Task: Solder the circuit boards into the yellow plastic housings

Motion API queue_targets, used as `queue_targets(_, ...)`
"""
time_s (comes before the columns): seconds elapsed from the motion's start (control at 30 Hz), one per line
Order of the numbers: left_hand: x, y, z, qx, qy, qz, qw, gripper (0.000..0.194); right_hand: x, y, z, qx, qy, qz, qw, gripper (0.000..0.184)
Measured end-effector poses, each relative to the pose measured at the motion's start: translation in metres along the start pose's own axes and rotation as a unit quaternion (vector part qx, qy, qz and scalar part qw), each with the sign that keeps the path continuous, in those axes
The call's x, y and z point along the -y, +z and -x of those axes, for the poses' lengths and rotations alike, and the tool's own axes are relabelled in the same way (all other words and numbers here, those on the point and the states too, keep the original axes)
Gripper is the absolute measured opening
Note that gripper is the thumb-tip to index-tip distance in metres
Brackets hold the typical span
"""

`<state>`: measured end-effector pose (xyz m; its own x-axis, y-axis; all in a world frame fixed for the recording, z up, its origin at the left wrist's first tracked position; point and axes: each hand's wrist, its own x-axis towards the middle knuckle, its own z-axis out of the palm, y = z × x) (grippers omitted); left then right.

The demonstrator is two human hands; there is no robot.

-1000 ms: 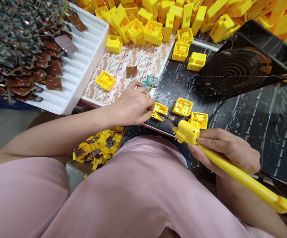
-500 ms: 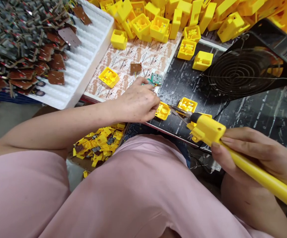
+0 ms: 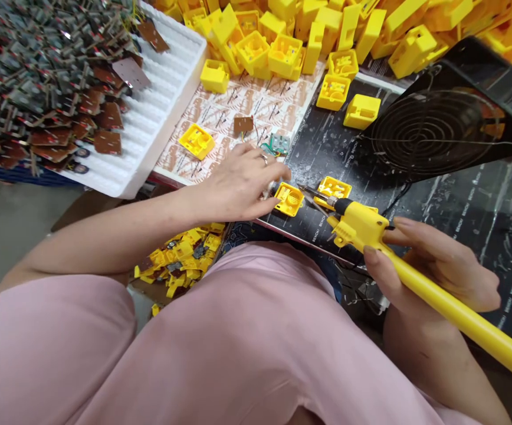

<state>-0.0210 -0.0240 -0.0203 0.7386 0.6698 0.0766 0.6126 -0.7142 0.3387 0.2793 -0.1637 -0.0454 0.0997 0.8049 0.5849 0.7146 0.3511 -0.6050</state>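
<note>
My left hand (image 3: pixel 249 180) is at the left side of a small open yellow plastic case (image 3: pixel 289 199). Its thumb and forefinger are apart near the case's edge; something small and greyish between them is too blurred to name. My right hand (image 3: pixel 433 265) grips a yellow soldering iron (image 3: pixel 366 227) by its long handle. The iron's thin metal tip points left, close to the case's upper right edge; whether they touch I cannot tell. Behind the iron sits another open yellow case (image 3: pixel 334 190). Beyond my left fingers lie a green part with wires (image 3: pixel 279 143) and a brown circuit board (image 3: pixel 243 124).
A white foam tray (image 3: pixel 167 88) at the left carries a heap of brown boards (image 3: pixel 52 88). Many yellow cases (image 3: pixel 282 53) are piled at the back. A black fan (image 3: pixel 433 130) stands on the right. Below the bench edge is a box of yellow scraps (image 3: pixel 189 254).
My left hand has drawn back slightly left, its thumb and forefinger spreading and baring more of the case. My right hand has shifted a little left with the soldering iron, its other fingers loosening.
</note>
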Motion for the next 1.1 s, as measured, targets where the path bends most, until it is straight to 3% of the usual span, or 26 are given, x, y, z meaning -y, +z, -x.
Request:
queue_targets(0.07, 0.007, -0.002, 0.013, -0.069, -0.035, 0.072, 0.994, 0.044, -0.001, 0.003, -0.003, -0.012, -0.077, -0.001, 0.997, 0.052)
queue_targets(0.13, 0.015, -0.001, 0.025, -0.128, -0.079, 0.132, 0.98, 0.042, -0.001, 0.007, -0.008, -0.01, -0.118, -0.008, 0.993, 0.067)
queue_targets(0.23, 0.023, 0.008, 0.036, -0.15, -0.103, 0.163, 0.97, 0.027, -0.001, 0.012, -0.013, -0.012, -0.134, -0.01, 0.991, 0.07)
queue_targets(0.43, 0.017, 0.029, 0.023, -0.144, -0.089, 0.108, 0.98, 0.022, 0.002, 0.013, -0.011, -0.009, -0.125, -0.002, 0.992, 0.064)
queue_targets(0.8, 0.0, 0.022, 0.001, -0.061, -0.089, 0.084, 0.991, 0.021, -0.004, 0.016, -0.005, -0.048, -0.111, -0.042, 0.992, 0.061)
queue_targets(0.9, -0.004, 0.02, -0.003, -0.042, -0.09, 0.074, 0.992, 0.018, -0.003, 0.016, -0.006, -0.021, -0.125, -0.045, 0.991, 0.056)
queue_targets(1.1, -0.007, 0.017, -0.009, -0.024, -0.079, 0.022, 0.996, 0.019, 0.013, 0.017, -0.013, 0.052, -0.153, -0.055, 0.985, 0.025)
